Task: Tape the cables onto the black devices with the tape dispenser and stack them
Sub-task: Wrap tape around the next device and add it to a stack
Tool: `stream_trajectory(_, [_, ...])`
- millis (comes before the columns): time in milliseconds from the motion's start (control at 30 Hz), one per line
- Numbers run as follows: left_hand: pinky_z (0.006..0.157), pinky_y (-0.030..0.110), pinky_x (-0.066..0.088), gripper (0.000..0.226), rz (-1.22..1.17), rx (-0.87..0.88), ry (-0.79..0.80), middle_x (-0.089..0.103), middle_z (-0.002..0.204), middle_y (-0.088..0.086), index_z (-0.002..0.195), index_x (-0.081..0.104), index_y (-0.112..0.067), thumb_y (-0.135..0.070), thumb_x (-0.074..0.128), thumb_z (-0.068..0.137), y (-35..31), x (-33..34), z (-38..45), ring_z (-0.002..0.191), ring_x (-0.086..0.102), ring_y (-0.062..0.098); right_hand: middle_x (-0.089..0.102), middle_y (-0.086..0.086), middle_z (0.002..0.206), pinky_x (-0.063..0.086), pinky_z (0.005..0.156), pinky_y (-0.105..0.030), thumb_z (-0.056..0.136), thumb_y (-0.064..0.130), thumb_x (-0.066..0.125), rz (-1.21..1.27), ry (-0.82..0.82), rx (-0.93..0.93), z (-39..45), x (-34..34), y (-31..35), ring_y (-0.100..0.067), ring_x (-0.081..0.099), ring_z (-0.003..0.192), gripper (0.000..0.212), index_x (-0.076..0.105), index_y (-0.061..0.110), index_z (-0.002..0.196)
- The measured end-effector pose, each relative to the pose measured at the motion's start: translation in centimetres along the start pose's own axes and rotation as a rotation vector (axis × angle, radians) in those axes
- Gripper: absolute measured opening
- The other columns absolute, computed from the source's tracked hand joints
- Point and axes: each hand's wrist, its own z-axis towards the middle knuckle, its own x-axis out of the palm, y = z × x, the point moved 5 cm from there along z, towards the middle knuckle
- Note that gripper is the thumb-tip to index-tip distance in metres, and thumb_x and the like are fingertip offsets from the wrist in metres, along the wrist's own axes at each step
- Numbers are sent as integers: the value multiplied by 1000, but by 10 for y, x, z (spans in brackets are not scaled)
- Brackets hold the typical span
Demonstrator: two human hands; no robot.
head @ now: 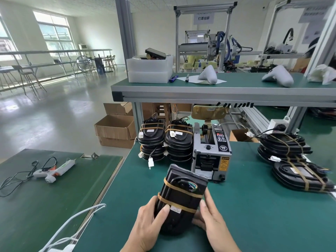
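Green mat (245,206): left hand (147,224), right hand (212,219) grip taped device (180,199), seemingly off stacks.

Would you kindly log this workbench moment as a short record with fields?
held item: black device, two tape bands across its coiled cable
left hand: grips the device's left side
right hand: grips its right side
tape dispenser: stands just behind the held device
finished stacks: two, left of the dispenser
other devices: piled at right
surface: green mat
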Motion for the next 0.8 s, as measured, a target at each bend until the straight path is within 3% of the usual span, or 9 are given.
stream_trajectory(100, [83, 48, 49, 52, -58, -104, -48, 68, 86, 11, 105, 70, -16, -62, 49, 96, 6, -5, 5, 86, 62, 32, 62, 27, 138, 57, 100, -34, 99, 52, 50, -101, -2, -55, 18, 7, 12, -2, 64, 123, 53, 34, 64, 148])
stream_trajectory(200, [106, 43, 48, 41, -88, -180, -54, 75, 120, -8, 132, 69, -33, -50, 42, 106, 10, -5, 7, 117, 66, 16, 51, 35, 142, 35, 101, -1, 104, 48, 49, -201, -54, -96, 36, 15, 26, 27, 45, 122, 46, 39, 53, 149])
stream_trajectory(233, [113, 45, 43, 39, -76, -197, -77, 70, 134, -13, 142, 63, -36, -43, 40, 112, 12, -6, 8, 127, 61, 14, 48, 33, 143, 32, 103, -1, 105, 47, 47, -241, -74, -90, 41, 18, 26, 26, 43, 124, 46, 40, 46, 151])
stream_trajectory(333, [118, 43, 41, 47, 43, -255, -89, 54, 158, -6, 162, 33, -40, -28, 34, 117, 17, -4, 7, 130, 59, 21, 51, 11, 152, 35, 120, -32, 108, 44, 44, -306, -126, -58, 56, 23, 23, -6, 46, 140, 49, 44, 28, 155])
stream_trajectory(367, [114, 38, 42, 50, 94, -265, -69, 52, 160, 8, 165, 24, -36, -27, 32, 117, 18, -2, 6, 125, 61, 27, 52, 9, 151, 36, 120, -36, 108, 43, 43, -310, -145, -29, 60, 23, 21, -11, 47, 139, 48, 45, 27, 154])
stream_trajectory(433, [99, 32, 47, 47, -2, -246, -129, 60, 139, 32, 161, 35, -34, -32, 30, 115, 16, -2, 7, 101, 65, 33, 55, 6, 148, 39, 117, -38, 109, 42, 40, -332, -179, 17, 68, 24, 20, -15, 50, 136, 47, 48, 26, 152])
stream_trajectory(500, [97, 32, 51, 41, -96, -245, -167, 71, 122, 18, 150, 53, -39, -41, 38, 111, 10, -4, 9, 102, 66, 34, 57, 6, 147, 41, 115, -38, 109, 43, 38, -373, -203, 30, 72, 26, 20, -16, 52, 134, 47, 49, 27, 151])
stream_trajectory(600, [118, 50, 43, 40, -117, -271, -161, 69, 139, -13, 150, 57, -33, -36, 46, 111, 9, -1, 11, 132, 62, 22, 58, 6, 145, 41, 111, -37, 109, 44, 36, -423, -223, 39, 79, 27, 23, -19, 52, 134, 46, 50, 29, 150])
stream_trajectory(800, [108, 24, 44, 52, 212, -279, -128, 63, 144, -5, 155, 49, -26, -43, 32, 109, 10, -1, 17, 135, 59, 17, 61, 0, 139, 42, 103, -36, 108, 44, 36, -496, -258, 81, 82, 29, 25, -23, 54, 128, 45, 54, 27, 146])
